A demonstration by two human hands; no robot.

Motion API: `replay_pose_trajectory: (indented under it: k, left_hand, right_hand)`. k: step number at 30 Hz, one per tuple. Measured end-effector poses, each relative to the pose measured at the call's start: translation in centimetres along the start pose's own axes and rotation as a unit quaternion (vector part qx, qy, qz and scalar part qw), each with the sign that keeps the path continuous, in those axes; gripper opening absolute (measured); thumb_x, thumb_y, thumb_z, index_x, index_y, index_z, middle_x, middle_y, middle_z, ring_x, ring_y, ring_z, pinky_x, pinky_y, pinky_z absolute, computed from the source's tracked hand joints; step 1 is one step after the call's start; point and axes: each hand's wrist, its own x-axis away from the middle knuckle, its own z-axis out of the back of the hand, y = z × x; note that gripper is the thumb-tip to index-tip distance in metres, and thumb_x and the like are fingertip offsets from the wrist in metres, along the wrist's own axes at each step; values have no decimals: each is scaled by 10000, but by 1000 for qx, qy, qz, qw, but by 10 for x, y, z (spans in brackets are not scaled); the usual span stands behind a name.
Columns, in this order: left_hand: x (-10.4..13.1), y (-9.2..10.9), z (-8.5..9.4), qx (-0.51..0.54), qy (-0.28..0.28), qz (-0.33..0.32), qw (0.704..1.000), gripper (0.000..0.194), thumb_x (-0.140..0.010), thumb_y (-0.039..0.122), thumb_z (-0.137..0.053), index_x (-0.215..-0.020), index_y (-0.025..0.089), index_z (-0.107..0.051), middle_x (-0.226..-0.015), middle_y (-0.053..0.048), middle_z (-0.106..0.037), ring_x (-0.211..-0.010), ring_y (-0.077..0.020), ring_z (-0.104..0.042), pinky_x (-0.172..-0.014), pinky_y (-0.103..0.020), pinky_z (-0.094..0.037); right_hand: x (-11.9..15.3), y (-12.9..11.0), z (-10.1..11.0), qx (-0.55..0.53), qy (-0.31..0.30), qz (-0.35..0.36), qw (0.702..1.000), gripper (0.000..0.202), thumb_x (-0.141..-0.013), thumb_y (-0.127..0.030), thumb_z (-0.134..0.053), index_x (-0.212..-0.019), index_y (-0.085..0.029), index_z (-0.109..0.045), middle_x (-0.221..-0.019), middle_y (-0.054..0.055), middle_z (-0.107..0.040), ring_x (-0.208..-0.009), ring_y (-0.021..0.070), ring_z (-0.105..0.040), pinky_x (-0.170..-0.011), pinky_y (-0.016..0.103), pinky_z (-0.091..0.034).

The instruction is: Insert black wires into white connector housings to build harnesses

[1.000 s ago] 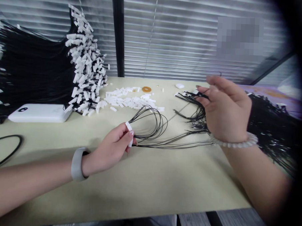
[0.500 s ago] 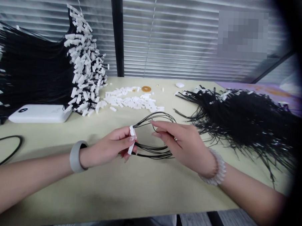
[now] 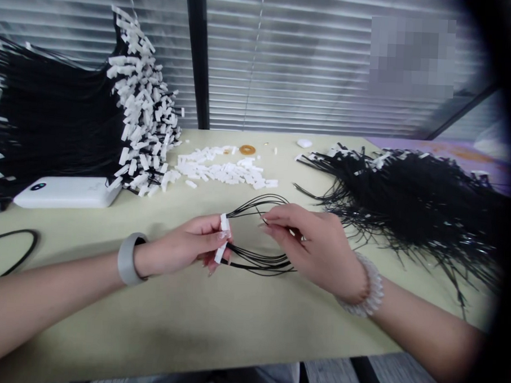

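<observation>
My left hand pinches a white plastic connector between thumb and fingers, which cover its middle. Thin black wires run from both ends of the connector toward the right, an upper group arching and a lower group bowing down. At the right side of these wires, my right hand has thumb and index fingertip together on a single black wire. Its other fingers curl under the palm, and the far part of the wires passes behind this hand.
Loose white connectors lie in a pile beyond my hands. A large stack of black cables with white ends stands at left, behind a white power bank. Loose black wires heap at right. An orange ring lies near the blinds.
My right thumb and index finger have closed together on a wire; before, they were apart. The upper wires have dropped slightly. My left hand stays on the connector.
</observation>
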Motion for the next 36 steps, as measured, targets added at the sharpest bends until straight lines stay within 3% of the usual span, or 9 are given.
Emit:
replay_pose_trajectory:
  k: [5, 10, 15, 19, 26, 36]
  left_hand:
    - [-1, -2, 1, 19, -1, -8, 1000, 187, -844, 351, -515, -851, 169, -475, -702, -7, -579, -496, -68, -493, -481, -192, -375]
    - [1, 0, 0, 12, -18, -14, 1000, 142, -866, 310, -494, -861, 169, -496, -732, -6, -571, -536, -58, -492, -504, -173, -390]
    - [1, 1, 0, -1, -22, -4, 1000, 151, -869, 321, -489, -861, 170, -496, -742, -7, -582, -546, -58, -506, -516, -170, -394]
    - [0, -1, 2, -19, -22, -3, 1000, 186, -865, 352, -488, -870, 166, -495, -744, -13, -590, -536, -60, -509, -501, -169, -374]
    - [0, -2, 3, -27, -34, -9, 999, 178, -874, 348, -475, -876, 170, -482, -743, -10, -597, -527, -55, -511, -492, -162, -351]
    - [0, -2, 0, -43, -36, 6, 998, 186, -871, 352, -474, -895, 168, -485, -746, -10, -582, -565, -68, -514, -498, -171, -372]
  right_hand:
    - [2, -2, -1, -61, -53, 87, 993, 306, -830, -69, -464, -1097, -211, -515, -937, -14, -657, -803, 78, -605, -707, 168, -462]
    - [1, -1, -13, -48, -125, 25, 991, 263, -856, -97, -428, -1055, -194, -570, -880, -13, -658, -778, 91, -595, -709, 196, -447]
    - [2, -2, -15, -3, -108, -21, 994, 190, -842, -198, -518, -1010, -198, -606, -810, -24, -653, -643, 77, -559, -631, 189, -410]
    - [1, 1, -13, 37, -142, -18, 989, 140, -853, -215, -508, -852, -198, -647, -679, -20, -598, -629, 79, -525, -617, 199, -375]
    - [-1, -9, -10, -63, -46, 6, 997, 121, -844, -175, -514, -776, -146, -610, -634, -28, -531, -609, 45, -460, -611, 159, -349]
    - [0, -12, -16, -61, -52, -14, 997, 158, -847, -167, -489, -709, -137, -560, -588, -36, -476, -571, 50, -409, -572, 178, -312]
